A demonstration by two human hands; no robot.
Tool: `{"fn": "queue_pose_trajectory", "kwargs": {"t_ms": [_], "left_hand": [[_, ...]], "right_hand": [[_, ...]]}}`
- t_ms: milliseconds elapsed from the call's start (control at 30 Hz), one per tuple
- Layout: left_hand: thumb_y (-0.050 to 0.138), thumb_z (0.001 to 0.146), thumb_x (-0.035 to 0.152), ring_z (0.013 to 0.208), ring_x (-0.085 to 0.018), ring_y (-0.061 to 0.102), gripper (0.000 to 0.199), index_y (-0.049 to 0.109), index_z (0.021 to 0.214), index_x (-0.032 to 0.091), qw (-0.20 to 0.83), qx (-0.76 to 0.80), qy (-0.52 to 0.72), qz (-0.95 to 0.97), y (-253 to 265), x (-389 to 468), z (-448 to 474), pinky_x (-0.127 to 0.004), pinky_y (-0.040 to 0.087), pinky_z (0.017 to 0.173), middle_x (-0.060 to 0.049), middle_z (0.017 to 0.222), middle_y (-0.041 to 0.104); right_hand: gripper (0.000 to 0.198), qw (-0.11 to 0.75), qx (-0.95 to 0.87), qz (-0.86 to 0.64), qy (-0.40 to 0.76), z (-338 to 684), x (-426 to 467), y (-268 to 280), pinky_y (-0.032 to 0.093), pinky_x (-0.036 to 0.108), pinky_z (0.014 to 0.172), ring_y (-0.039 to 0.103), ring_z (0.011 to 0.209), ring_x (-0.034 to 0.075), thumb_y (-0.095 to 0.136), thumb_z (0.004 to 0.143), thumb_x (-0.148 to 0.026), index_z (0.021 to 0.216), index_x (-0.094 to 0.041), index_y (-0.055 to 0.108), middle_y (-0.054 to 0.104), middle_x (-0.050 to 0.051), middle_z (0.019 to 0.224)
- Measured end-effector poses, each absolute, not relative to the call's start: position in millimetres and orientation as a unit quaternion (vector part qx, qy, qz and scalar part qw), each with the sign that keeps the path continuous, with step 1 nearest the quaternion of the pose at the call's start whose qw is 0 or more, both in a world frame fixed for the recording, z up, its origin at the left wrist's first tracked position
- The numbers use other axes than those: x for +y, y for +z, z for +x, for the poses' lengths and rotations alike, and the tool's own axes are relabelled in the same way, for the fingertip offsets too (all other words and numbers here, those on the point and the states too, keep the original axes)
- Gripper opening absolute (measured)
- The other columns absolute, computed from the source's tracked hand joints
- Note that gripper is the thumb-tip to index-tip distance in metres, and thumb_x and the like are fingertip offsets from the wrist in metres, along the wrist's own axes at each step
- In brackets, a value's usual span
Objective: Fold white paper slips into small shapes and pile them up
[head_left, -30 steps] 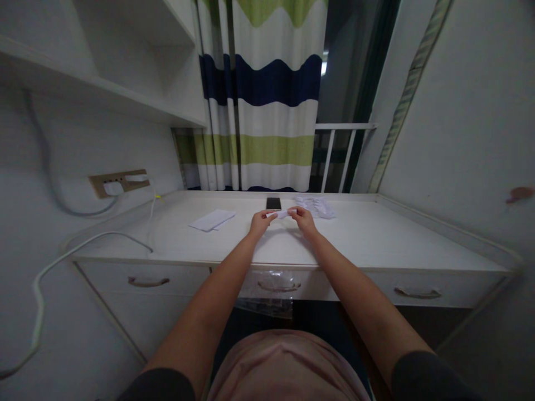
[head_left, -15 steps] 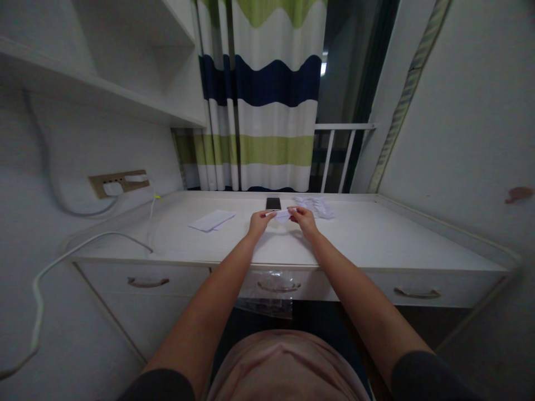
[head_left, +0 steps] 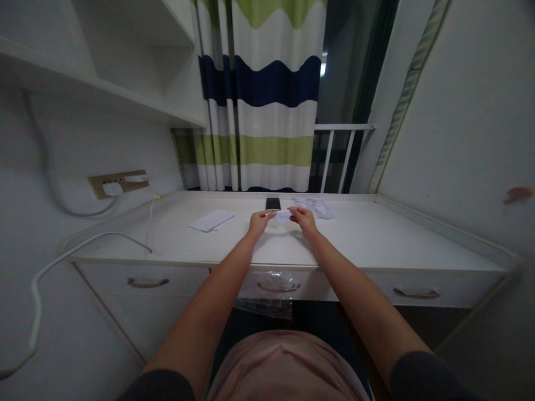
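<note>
A small piece of white paper (head_left: 282,216) is held between my two hands, above the middle of the desk. My left hand (head_left: 259,221) pinches its left edge and my right hand (head_left: 304,219) pinches its right edge. Just behind the hands lies a dark phone-like slab (head_left: 273,204). Farther back, beyond my right hand, is a pile of folded white paper pieces (head_left: 320,208). To the left lie flat white paper sheets (head_left: 212,220), one partly over another.
The white desk (head_left: 355,239) has drawers along its front, with a clear plastic bag (head_left: 273,278) at the middle one. A white cable (head_left: 100,235) runs over the left side from a wall socket (head_left: 119,184). A striped curtain (head_left: 276,122) hangs behind.
The paper between my hands has tilted slightly and shows a little more of its face. My hands have barely moved; everything else stays in place.
</note>
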State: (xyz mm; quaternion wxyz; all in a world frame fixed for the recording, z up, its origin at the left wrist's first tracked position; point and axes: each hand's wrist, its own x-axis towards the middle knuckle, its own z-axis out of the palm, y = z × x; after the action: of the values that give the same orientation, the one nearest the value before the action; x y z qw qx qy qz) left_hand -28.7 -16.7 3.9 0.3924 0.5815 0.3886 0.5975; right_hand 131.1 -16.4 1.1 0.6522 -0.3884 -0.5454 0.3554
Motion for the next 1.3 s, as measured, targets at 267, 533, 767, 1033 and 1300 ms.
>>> {"fn": "queue_pose_trajectory", "kwargs": {"t_ms": [267,533,767,1033,1300], "left_hand": [[0.064,0.065,0.042,0.039,-0.006,0.029,0.031,0.064,0.065,0.011,0.401,0.368,0.586,0.601,5.6,-21.7,-28.9,-0.022,0.02,0.043,0.006,0.037,0.035],[0.058,0.068,0.05,0.038,-0.006,0.032,0.04,0.052,0.049,0.015,0.393,0.353,0.564,0.634,3.8,-20.5,-28.3,-0.024,0.024,0.045,0.005,0.037,0.038],[0.059,0.066,0.053,0.039,-0.007,0.032,0.042,0.048,0.046,0.017,0.405,0.347,0.553,0.64,2.3,-18.6,-27.4,-0.024,0.025,0.046,0.005,0.038,0.037],[0.056,0.067,0.058,0.038,-0.007,0.031,0.046,0.05,0.048,0.016,0.387,0.357,0.546,0.652,3.9,-23.1,-27.0,-0.024,0.022,0.045,0.004,0.037,0.037],[0.062,0.063,0.054,0.044,-0.007,0.032,0.041,0.06,0.054,0.014,0.399,0.365,0.553,0.634,4.5,-23.3,-26.9,-0.024,0.024,0.046,0.004,0.041,0.04]], "right_hand": [[0.045,0.665,-0.533,-0.389,0.35,131.0,-15.4,0.6,0.047,0.026,0.059,0.057,0.058,0.012,0.064,0.054,-0.059,0.068,-0.017,0.066,0.064,0.002,0.064],[0.048,0.68,-0.518,-0.4,0.331,133.7,-12.7,-0.3,0.046,0.026,0.057,0.056,0.056,0.012,0.062,0.055,-0.062,0.068,-0.015,0.067,0.064,0.004,0.063],[0.053,0.672,-0.536,-0.42,0.291,133.4,-10.3,-2.3,0.046,0.027,0.057,0.057,0.058,0.014,0.056,0.057,-0.067,0.067,-0.016,0.065,0.063,0.004,0.061],[0.049,0.684,-0.52,-0.42,0.292,134.1,-10.5,-1.4,0.045,0.027,0.054,0.055,0.056,0.014,0.057,0.058,-0.064,0.063,-0.016,0.064,0.062,0.004,0.059],[0.046,0.691,-0.507,-0.417,0.302,134.4,-10.9,-0.6,0.046,0.026,0.054,0.056,0.056,0.014,0.059,0.059,-0.061,0.063,-0.015,0.065,0.063,0.004,0.06]]}}
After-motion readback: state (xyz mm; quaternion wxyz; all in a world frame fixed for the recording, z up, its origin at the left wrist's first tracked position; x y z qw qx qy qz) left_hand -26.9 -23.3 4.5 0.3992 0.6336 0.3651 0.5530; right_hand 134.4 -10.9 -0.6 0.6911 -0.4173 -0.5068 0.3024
